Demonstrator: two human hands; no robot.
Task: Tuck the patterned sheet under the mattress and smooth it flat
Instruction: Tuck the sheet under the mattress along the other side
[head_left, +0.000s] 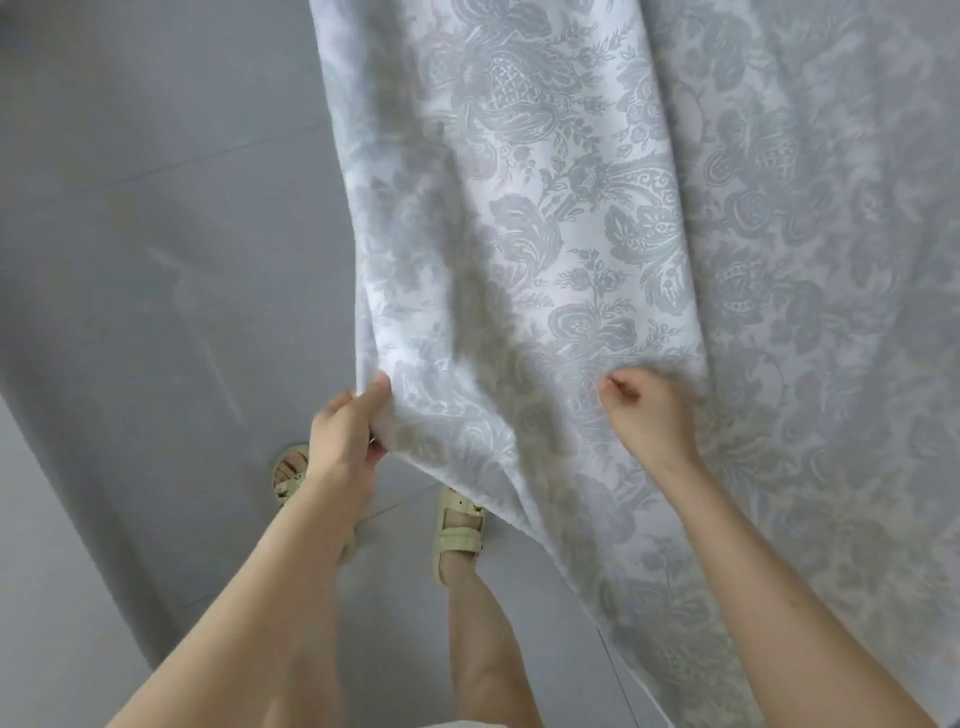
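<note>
The patterned sheet (597, 208), white with a grey-blue floral print, fills the middle and right of the head view and hangs in loose folds over the bed's side. My left hand (348, 431) pinches the sheet's left edge, thumb on top and fingers underneath. My right hand (649, 410) is closed into a fist that grips a bunch of the fabric further right. The sheet's lower edge drapes down past my feet. The mattress is hidden under the cloth.
Grey tiled floor (156, 234) spreads across the left. A pale wall (31, 571) rises at the lower left. My feet in pale sandals (460, 535) stand close against the hanging sheet edge.
</note>
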